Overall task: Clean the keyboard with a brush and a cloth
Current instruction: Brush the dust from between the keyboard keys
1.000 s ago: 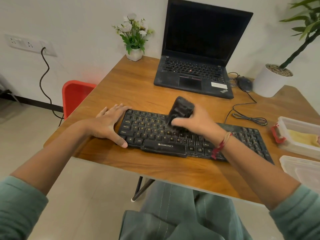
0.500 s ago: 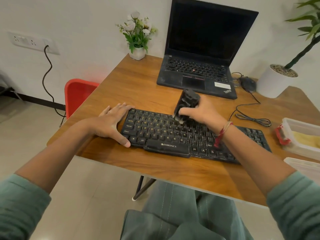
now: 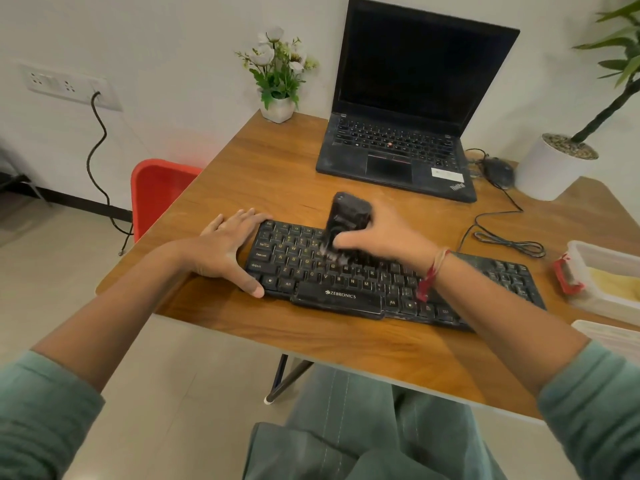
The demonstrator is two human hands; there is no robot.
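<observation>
One wooden worktop (image 3: 263,174) carries everything. Farthest back stands an open laptop (image 3: 408,109) with a dark screen. Nearer the front edge lies a black keyboard (image 3: 341,295), set slightly askew with its right end farther away. A red chair (image 3: 156,188) shows past the worktop's left edge, and a white plant pot (image 3: 547,171) stands at the far right. A clear plastic box (image 3: 602,251) sits right of the keyboard.

The left hand (image 3: 225,249) lies flat against the keyboard's left end, fingers straight and thumb spread toward the near corner. The right hand (image 3: 388,239) has its fingers wrapped round a black brush (image 3: 348,214), whose blurred bristles touch the letter keys left of centre. A mouse (image 3: 498,171) sits beside the laptop.
</observation>
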